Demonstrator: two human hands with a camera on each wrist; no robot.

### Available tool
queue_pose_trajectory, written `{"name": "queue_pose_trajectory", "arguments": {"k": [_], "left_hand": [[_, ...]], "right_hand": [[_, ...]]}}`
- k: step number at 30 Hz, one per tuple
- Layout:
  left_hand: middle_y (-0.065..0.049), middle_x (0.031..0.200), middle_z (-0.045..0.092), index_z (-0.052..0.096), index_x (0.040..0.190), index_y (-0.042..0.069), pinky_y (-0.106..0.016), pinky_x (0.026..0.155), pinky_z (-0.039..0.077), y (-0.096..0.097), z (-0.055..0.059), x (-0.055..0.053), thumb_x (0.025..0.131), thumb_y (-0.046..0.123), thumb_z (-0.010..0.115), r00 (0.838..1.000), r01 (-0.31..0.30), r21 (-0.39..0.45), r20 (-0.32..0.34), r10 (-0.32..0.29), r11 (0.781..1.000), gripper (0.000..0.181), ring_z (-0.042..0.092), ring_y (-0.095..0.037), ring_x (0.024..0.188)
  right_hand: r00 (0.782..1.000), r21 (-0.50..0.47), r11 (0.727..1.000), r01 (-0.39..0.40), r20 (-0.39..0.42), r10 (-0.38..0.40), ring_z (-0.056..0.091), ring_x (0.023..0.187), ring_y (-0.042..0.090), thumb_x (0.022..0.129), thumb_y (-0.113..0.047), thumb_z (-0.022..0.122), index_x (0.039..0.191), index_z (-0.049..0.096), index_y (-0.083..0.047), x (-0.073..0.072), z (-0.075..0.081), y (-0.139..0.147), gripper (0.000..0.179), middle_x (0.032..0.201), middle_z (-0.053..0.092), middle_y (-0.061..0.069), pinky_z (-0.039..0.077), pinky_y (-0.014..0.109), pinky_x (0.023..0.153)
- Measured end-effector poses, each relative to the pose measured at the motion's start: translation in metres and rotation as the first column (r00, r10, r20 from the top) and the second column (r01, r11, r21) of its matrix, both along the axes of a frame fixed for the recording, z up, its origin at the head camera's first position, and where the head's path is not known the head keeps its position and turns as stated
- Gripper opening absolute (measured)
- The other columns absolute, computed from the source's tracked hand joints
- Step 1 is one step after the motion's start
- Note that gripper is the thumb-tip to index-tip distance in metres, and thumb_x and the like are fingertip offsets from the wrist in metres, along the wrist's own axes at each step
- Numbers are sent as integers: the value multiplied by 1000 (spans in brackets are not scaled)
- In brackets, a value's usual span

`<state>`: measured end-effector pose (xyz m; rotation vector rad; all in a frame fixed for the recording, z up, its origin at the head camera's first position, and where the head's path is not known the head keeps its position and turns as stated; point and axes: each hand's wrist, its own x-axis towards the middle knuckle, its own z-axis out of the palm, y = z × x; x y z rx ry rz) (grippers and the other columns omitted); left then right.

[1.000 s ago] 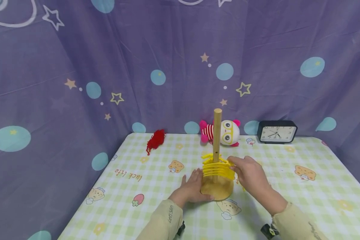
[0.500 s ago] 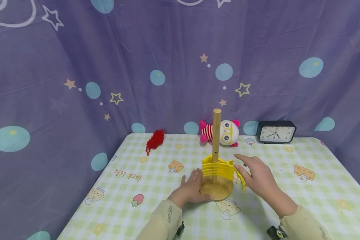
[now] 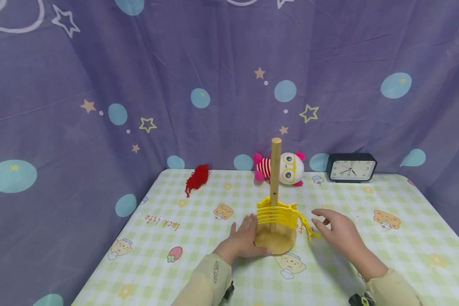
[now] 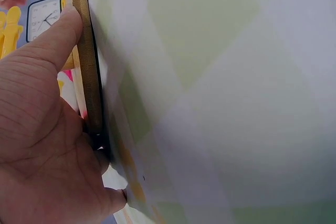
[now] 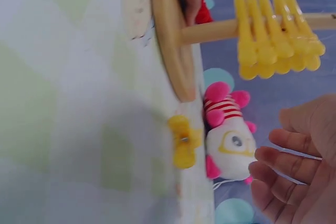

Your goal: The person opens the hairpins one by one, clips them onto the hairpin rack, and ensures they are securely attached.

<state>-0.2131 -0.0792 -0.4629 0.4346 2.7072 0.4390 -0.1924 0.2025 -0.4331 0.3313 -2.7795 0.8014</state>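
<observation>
A wooden stand point(image 3: 274, 170) with a round base stands upright on the table. Around the lower part of its post sit several stacked yellow plastic strips point(image 3: 277, 216), their ends fanned side by side in the right wrist view. Another yellow piece point(image 3: 310, 231) slants down beside them on the right. My left hand point(image 3: 239, 242) holds the base from its left side, thumb point(image 4: 58, 38) along the rim and fingers toward the back. My right hand point(image 3: 340, 231) hovers to the right of the yellow pieces, fingers loosely bent and nothing in them.
At the back of the checked tablecloth point(image 3: 199, 276) lie a red tangle of yarn point(image 3: 198, 177) on the left and a pink-and-white plush panda point(image 3: 290, 168) behind the post. A black desk clock point(image 3: 351, 168) stands at the back right. A purple curtain hangs behind.
My right hand has let go of the yellow strips and moved right and slightly down. The slanting yellow piece now shows more fully. My left hand stays on the base.
</observation>
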Motion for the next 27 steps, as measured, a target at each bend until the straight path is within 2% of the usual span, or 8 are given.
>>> {"name": "queue_pose_trajectory", "arguments": {"k": [7,12,15,18,23,27], "left_hand": [[-6,164,5,11,157,9,-52,118,0,0,1,1,82,65,65,1000,-3,7,4,3,1000,109,4,-20,150],[-6,164,5,12,157,9,-52,118,0,0,1,1,81,65,65,1000,-4,6,4,4,1000,109,4,-20,150],[-6,164,6,12,157,8,-52,118,1,0,2,1,81,65,65,1000,-1,6,2,1,1000,108,4,-21,150],[-7,164,6,12,157,7,-52,118,2,0,2,1,81,64,66,1000,2,5,-1,-2,1000,109,5,-21,150],[-9,164,7,12,157,6,-53,118,3,0,4,1,81,64,66,1000,8,-1,-13,-8,1000,109,6,-23,150],[-8,164,6,12,157,6,-53,118,3,0,3,1,81,64,66,1000,11,0,-10,-11,1000,109,5,-22,150]], "right_hand": [[990,5,1000,11,143,-11,60,75,17,89,-25,71,116,68,-1,-6,-17,4,37,108,70,14,49,38,64],[971,40,999,24,236,-33,65,89,29,85,-36,74,118,65,3,-8,-29,2,52,109,69,17,52,50,79],[967,62,998,26,252,-40,63,91,31,80,-40,78,115,64,5,-8,-33,0,58,101,68,15,50,52,82],[966,79,996,32,252,-51,60,86,28,75,-44,81,109,64,4,-9,-35,-2,61,94,65,10,49,50,80],[959,113,993,46,273,-76,53,80,25,70,-48,84,99,65,1,-10,-37,-5,60,88,58,7,47,46,75],[955,125,990,59,282,-93,50,78,26,69,-45,85,95,66,0,-10,-38,-7,55,86,55,7,46,44,72]]}}
